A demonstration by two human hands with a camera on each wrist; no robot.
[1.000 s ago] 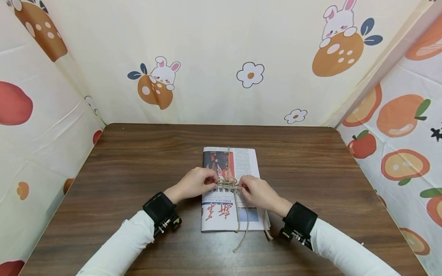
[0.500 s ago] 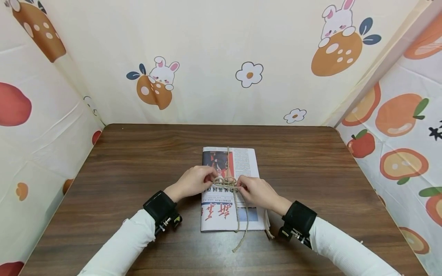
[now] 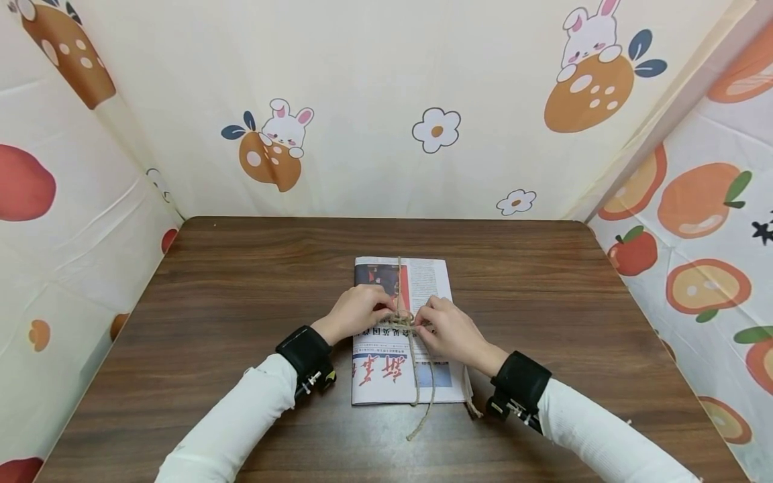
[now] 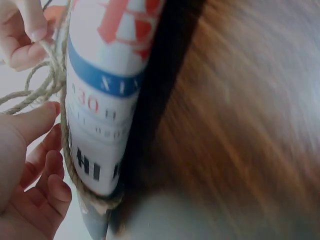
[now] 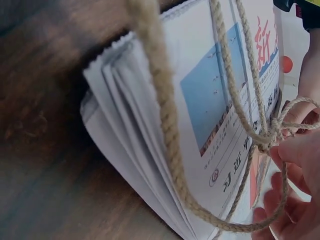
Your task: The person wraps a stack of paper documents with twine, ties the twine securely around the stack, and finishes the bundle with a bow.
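Note:
A folded stack of newspapers (image 3: 380,386) lies on the table, bound crosswise with twine (image 5: 167,115). Its knot and small loops sit near the middle of the top sheet. My left hand (image 3: 360,310) reaches over the stack's left part. In the left wrist view its thumb tip (image 4: 52,111) touches the twine just beside the knot, while the other fingers bend loosely below, a gap between them and the thumb. From the right side, my right hand (image 3: 449,329) pinches a strand at the knot between thumb and finger. A slack length of twine hangs in a curve below it.
Loose twine ends (image 3: 423,426) trail over the stack's near edge onto the brown wooden table (image 3: 253,268). Printed cloth walls (image 3: 362,174) rise at the back and both sides. Black wrist straps with cameras sit over white sleeves (image 3: 235,419).
My left hand has shifted right, from the outer end of the loops in to the knot, and the loops look shorter. My right hand stays by the knot, slightly raised.

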